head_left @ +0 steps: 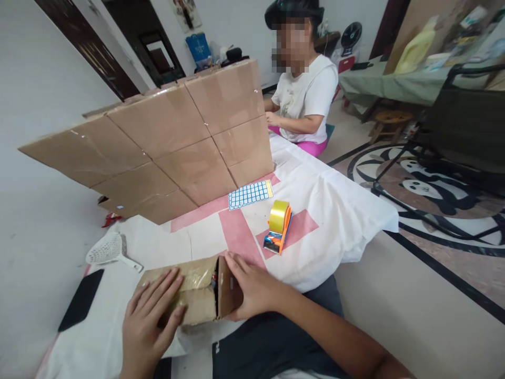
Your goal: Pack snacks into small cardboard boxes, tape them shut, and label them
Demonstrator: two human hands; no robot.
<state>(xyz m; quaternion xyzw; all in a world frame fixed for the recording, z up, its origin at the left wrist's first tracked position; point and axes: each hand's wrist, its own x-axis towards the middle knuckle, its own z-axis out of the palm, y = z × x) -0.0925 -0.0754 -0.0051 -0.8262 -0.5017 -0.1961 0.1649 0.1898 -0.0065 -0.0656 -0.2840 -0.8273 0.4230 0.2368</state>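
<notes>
A small brown cardboard box (pixel 195 306) lies on the table edge in front of me, with clear tape across its top. My left hand (pixel 152 310) holds its left part, fingers laid over the top and thumb near the front edge. At the right end, my right hand (pixel 250 287) grips the end flap, thumb below and fingers above. A dark gap shows beside that flap, with something small and reddish inside that I cannot make out. Beyond the box stands an orange and blue tape dispenser (pixel 278 229) with a yellowish tape roll.
A tall cardboard partition (pixel 189 142) crosses the table. At its foot lies a blue-gridded sheet (pixel 251 195). To the left are a white slotted scoop (pixel 108 249) and a black flat object (pixel 81 300). Another person (pixel 302 95) sits behind the partition. A dark chair (pixel 465 121) stands right.
</notes>
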